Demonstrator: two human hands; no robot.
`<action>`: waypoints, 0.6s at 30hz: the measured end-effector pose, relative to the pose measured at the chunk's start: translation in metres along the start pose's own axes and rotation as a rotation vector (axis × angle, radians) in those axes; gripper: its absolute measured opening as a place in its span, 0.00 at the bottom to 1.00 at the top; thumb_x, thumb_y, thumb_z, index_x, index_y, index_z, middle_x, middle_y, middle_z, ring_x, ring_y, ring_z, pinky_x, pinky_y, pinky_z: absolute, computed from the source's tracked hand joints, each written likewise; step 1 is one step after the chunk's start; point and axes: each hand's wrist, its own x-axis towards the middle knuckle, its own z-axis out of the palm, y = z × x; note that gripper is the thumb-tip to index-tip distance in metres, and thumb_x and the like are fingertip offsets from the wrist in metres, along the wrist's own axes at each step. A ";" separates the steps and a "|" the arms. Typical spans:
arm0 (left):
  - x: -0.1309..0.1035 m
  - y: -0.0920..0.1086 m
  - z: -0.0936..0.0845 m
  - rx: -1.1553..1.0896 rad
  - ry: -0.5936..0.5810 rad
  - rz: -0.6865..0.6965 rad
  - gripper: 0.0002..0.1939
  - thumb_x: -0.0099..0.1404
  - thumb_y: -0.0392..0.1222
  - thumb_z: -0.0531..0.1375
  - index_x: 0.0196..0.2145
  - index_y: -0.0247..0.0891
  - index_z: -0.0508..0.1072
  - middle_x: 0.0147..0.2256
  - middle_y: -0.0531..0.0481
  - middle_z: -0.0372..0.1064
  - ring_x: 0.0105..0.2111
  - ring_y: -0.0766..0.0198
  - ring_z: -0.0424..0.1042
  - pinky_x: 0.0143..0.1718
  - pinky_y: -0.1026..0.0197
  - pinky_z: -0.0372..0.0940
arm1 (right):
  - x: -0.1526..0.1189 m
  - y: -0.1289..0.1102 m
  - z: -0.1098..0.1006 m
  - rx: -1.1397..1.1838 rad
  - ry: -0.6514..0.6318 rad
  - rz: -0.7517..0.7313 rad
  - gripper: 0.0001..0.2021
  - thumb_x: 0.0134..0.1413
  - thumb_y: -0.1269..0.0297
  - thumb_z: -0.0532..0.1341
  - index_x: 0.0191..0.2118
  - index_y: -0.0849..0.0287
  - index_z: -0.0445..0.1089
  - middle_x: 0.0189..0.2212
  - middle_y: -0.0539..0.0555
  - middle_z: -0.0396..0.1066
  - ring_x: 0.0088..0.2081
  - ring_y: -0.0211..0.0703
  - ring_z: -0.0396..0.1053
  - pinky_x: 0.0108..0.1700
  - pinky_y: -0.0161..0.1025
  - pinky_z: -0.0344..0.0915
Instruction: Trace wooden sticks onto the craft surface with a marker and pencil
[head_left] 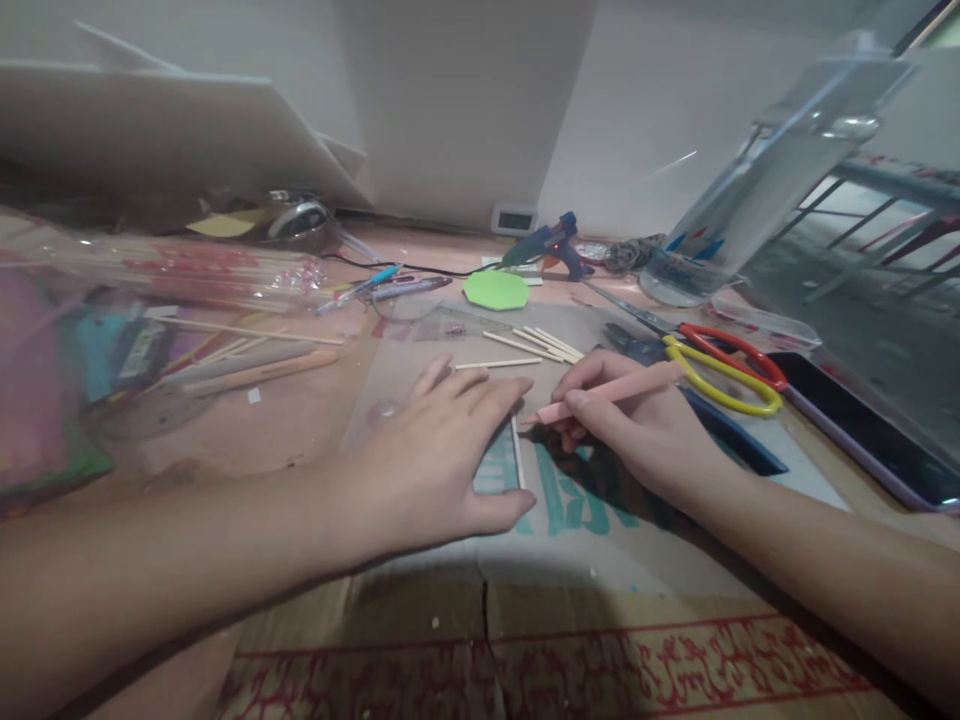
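My left hand [442, 455] lies spread on the cardboard, thumb and fingers apart. Between its thumb and index finger a thin pale stick [518, 452] runs away from me; the fingertips rest at its two ends. My right hand [630, 415] is closed around a pink pen [611, 388], its tip pointing left close beside the stick. Whether the tip touches the stick I cannot tell. Just beyond the hands lie several short wooden sticks [536, 342] and a single stick [498, 364].
Scissors [724, 375] with red and yellow handles and a phone [870, 430] lie at the right. A glue gun [544, 243], a green octagon [496, 290] and a tall clear bottle [750, 200] stand behind. Bagged sticks [187, 270] lie at the left.
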 end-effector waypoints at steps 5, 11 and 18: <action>0.003 -0.003 0.005 -0.001 -0.030 -0.039 0.46 0.62 0.64 0.62 0.68 0.36 0.58 0.68 0.39 0.58 0.71 0.39 0.50 0.71 0.32 0.40 | 0.001 0.000 0.001 -0.030 0.014 -0.004 0.08 0.58 0.69 0.64 0.28 0.54 0.71 0.27 0.51 0.74 0.23 0.37 0.71 0.23 0.34 0.69; 0.004 -0.007 0.009 -0.027 -0.010 -0.014 0.47 0.62 0.65 0.63 0.69 0.34 0.57 0.69 0.39 0.57 0.71 0.40 0.49 0.72 0.34 0.40 | 0.002 0.003 -0.001 -0.091 0.030 -0.016 0.10 0.58 0.68 0.64 0.26 0.55 0.70 0.26 0.51 0.73 0.22 0.37 0.68 0.21 0.35 0.66; 0.004 -0.006 0.008 -0.072 0.039 0.021 0.43 0.61 0.59 0.66 0.66 0.33 0.60 0.66 0.37 0.62 0.69 0.42 0.55 0.71 0.36 0.43 | 0.002 0.004 -0.002 -0.150 -0.019 -0.116 0.09 0.59 0.71 0.63 0.28 0.55 0.75 0.28 0.52 0.75 0.23 0.37 0.68 0.23 0.35 0.66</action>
